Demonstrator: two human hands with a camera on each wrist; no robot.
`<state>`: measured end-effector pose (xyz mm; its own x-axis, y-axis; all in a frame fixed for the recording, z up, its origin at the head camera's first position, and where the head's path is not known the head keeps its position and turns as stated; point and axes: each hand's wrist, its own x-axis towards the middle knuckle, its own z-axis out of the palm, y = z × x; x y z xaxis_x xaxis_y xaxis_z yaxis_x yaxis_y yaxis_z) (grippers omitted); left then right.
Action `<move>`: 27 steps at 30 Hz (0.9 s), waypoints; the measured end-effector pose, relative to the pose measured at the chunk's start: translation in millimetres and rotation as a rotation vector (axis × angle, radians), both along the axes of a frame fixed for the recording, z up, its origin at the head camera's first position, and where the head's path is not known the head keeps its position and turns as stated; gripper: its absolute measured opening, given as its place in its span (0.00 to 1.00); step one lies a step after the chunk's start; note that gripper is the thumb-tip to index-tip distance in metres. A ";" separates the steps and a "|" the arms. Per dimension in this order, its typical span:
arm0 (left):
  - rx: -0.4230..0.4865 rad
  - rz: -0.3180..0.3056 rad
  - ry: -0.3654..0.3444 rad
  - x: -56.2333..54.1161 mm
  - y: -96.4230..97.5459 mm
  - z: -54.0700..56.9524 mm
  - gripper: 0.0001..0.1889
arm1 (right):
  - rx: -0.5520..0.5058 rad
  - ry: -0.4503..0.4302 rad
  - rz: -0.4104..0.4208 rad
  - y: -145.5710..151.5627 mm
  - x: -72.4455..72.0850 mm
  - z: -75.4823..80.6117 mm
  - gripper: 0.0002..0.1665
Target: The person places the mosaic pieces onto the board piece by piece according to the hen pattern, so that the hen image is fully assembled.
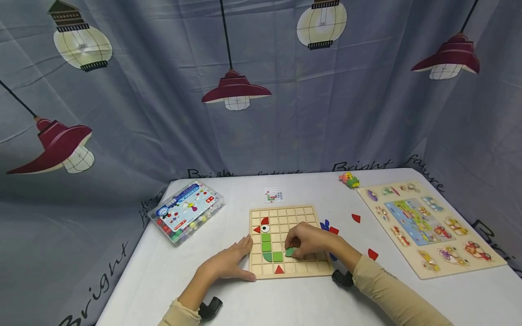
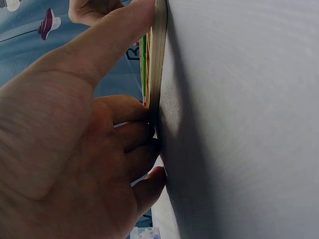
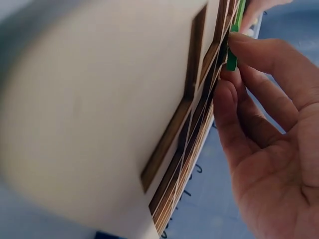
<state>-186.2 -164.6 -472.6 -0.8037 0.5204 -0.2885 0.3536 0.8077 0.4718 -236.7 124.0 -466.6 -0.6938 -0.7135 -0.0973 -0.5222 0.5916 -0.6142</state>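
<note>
A wooden grid board (image 1: 302, 217) lies on the white table. My left hand (image 1: 228, 261) rests against its left edge, fingers extended and thumb by the near corner; the left wrist view shows the fingertips at the board's side. Over the middle of the grid, my right hand (image 1: 307, 240) pinches a green piece (image 1: 290, 252) between thumb and fingers, also seen as a green tile (image 3: 233, 55) edge-on. Left of it, green squares (image 1: 266, 246), a round eye tile (image 1: 265, 228) and red pieces (image 1: 279, 270) sit in the cells.
Blue pieces (image 1: 325, 225) and red pieces (image 1: 373, 254) lie right of the board. A picture card (image 1: 273, 195) is behind it. A clear case (image 1: 187, 213) of colourful parts stands left, a wooden puzzle (image 1: 412, 267) right, and a small toy (image 1: 349, 180) at the back.
</note>
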 end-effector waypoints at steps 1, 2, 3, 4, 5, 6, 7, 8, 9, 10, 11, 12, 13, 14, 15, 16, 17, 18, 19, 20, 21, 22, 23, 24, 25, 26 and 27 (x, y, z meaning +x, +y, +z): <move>0.000 -0.001 0.001 -0.3 -0.3 -0.2 0.57 | 0.009 0.004 0.006 -0.8 -0.2 0.2 0.10; 0.001 -0.001 0.001 -0.5 -0.6 -0.4 0.57 | 0.021 0.008 0.012 -1.7 -0.3 0.7 0.11; 0.000 -0.004 0.002 -0.7 -0.8 -0.5 0.57 | 0.032 0.015 0.018 -2.5 -0.3 1.1 0.11; 0.001 -0.004 0.003 -0.8 -1.0 -0.7 0.57 | 0.040 0.021 0.024 -3.5 -0.2 1.9 0.11; 0.002 -0.005 0.004 -0.9 -1.1 -0.8 0.57 | 0.044 0.028 0.032 -4.4 -0.1 2.5 0.12; 0.003 -0.005 0.004 -0.9 -1.2 -0.8 0.57 | 0.050 0.033 0.037 -5.3 -0.1 2.7 0.13; 0.003 -0.006 0.005 -0.9 -1.2 -0.7 0.57 | 0.058 0.038 0.039 -6.0 -0.1 2.9 0.13; 0.002 -0.006 0.007 -0.9 -1.2 -0.5 0.57 | 0.063 0.043 0.042 -6.8 0.0 3.2 0.14; 0.001 -0.006 0.007 -1.0 -1.1 -0.3 0.57 | 0.067 0.045 0.044 -7.4 0.1 3.3 0.14; 0.000 -0.007 0.005 -1.1 -0.9 -0.1 0.57 | 0.069 0.043 0.045 -7.8 0.2 3.2 0.15; 0.000 -0.007 0.001 -1.2 -0.7 0.2 0.57 | 0.069 0.041 0.043 -7.8 0.3 3.3 0.15; 0.000 -0.006 -0.002 -1.5 -0.4 0.3 0.57 | 0.067 0.038 0.042 -7.6 0.6 3.4 0.15; -0.002 -0.008 -0.002 -1.9 -0.2 0.4 0.57 | 0.061 0.038 0.042 -7.4 0.9 3.6 0.15; -0.004 -0.006 -0.005 -2.2 0.1 0.6 0.57 | 0.053 0.033 0.043 -7.0 1.3 3.6 0.15; -0.004 -0.006 -0.007 -2.5 0.3 0.6 0.57 | 0.046 0.033 0.045 -6.5 1.7 3.5 0.15; -0.007 -0.006 -0.008 -2.5 0.4 0.6 0.57 | 0.041 0.033 0.047 -6.2 2.0 3.3 0.14; -0.009 -0.004 -0.008 -2.5 0.4 0.3 0.57 | 0.038 0.037 0.050 -6.1 2.2 3.0 0.14; -0.013 -0.005 -0.005 -2.5 0.3 0.0 0.57 | 0.034 0.039 0.054 -6.0 2.2 2.3 0.14; -0.014 -0.005 -0.004 -2.3 0.3 -0.3 0.57 | 0.032 0.042 0.056 -6.2 2.3 1.8 0.14; -0.015 -0.005 -0.003 -2.2 0.2 -0.4 0.57 | 0.029 0.048 0.059 -6.2 2.2 1.6 0.14; -0.015 -0.006 -0.002 -2.0 0.1 -0.3 0.57 | 0.026 0.056 0.064 -6.2 1.9 1.1 0.13; -0.016 -0.006 -0.001 -1.9 0.1 -0.2 0.57 | 0.027 0.058 0.062 -6.6 1.8 0.8 0.13; -0.014 -0.005 -0.002 -2.1 0.1 -0.2 0.57 | 0.025 0.059 0.062 -6.8 1.7 0.5 0.13; -0.012 -0.004 -0.004 -2.0 0.3 -0.3 0.57 | 0.025 0.057 0.060 -6.9 1.8 0.1 0.13; -0.011 -0.003 -0.006 -1.9 0.4 -0.3 0.57 | 0.025 0.055 0.056 -7.1 2.1 0.0 0.13; -0.012 -0.002 -0.008 -1.9 0.6 -0.3 0.57 | 0.025 0.054 0.053 -7.2 2.2 -0.4 0.12; -0.014 -0.001 -0.007 -1.9 0.7 -0.1 0.57 | 0.027 0.048 0.049 -7.4 2.3 -0.6 0.12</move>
